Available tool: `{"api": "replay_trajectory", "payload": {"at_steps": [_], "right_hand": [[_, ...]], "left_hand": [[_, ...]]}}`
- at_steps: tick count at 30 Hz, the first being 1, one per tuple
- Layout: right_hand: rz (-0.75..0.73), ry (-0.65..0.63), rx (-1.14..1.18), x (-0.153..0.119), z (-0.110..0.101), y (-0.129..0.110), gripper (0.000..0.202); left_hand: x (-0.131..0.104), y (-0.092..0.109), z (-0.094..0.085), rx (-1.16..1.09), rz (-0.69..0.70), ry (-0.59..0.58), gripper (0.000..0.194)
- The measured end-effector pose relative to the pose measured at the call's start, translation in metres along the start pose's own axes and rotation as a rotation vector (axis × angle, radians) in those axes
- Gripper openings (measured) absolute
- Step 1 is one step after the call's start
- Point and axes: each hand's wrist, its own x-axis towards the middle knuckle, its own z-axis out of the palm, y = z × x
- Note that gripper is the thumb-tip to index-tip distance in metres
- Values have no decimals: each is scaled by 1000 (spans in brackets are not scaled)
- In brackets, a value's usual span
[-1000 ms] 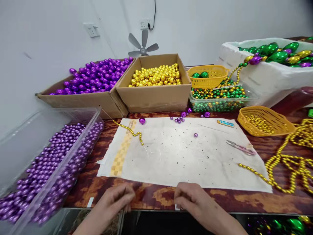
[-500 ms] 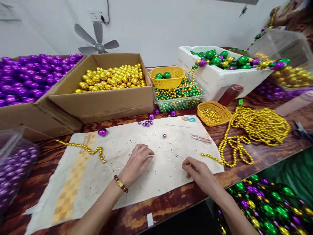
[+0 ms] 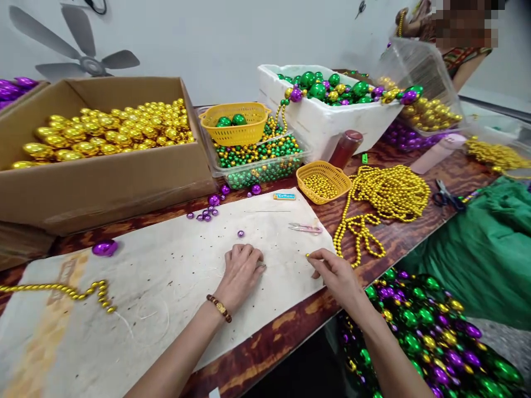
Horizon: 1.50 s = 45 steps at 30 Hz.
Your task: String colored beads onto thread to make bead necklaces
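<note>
White cloth [image 3: 166,276] bears both hands, left hand [image 3: 243,271] knuckles-up, right hand [image 3: 334,273] pinching.

A strand of small gold beads [image 3: 360,235] lies in loose loops on the worktop, just off the right edge of the white cloth [image 3: 166,276]. Its free end reaches onto the cloth, where the right hand [image 3: 336,273] pinches it at the fingertips.

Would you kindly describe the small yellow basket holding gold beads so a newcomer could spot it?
Start at the white foam box. In front of it, beside the gold strand pile, sits the small yellow basket. Unlike the other yellow basket, it holds tiny gold beads.
</note>
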Motion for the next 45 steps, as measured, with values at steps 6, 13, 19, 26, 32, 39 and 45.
{"api": "replay_trajectory", "payload": {"at_steps": [6,13,19,26,32,39,45], "right_hand": [[-46,99,-239,28,-22,16,24],[-243,-23,-605,95,-36,5,19],[-295,-137,-742,118,-29,3,19],[-195,-95,-704,117,-42,11,23],[-181,-65,-480,106,-61,20,24],[-273,-172,-152,98,-26,6,14],[-291,-166,-56,111,-2,-2,19]], "left_hand": [[10,-4,3,36,40,-30,9],[20,-5,-29,-67,-1,9,15],[36,-25,-71,92,7,213,23],[33,-36,-89,-238,-268,343,19],[34,-35,-94,-686,-361,439,24],[33,-31,-100,-734,-371,400,25],[31,-27,-104,-707,-351,369,24]]}}
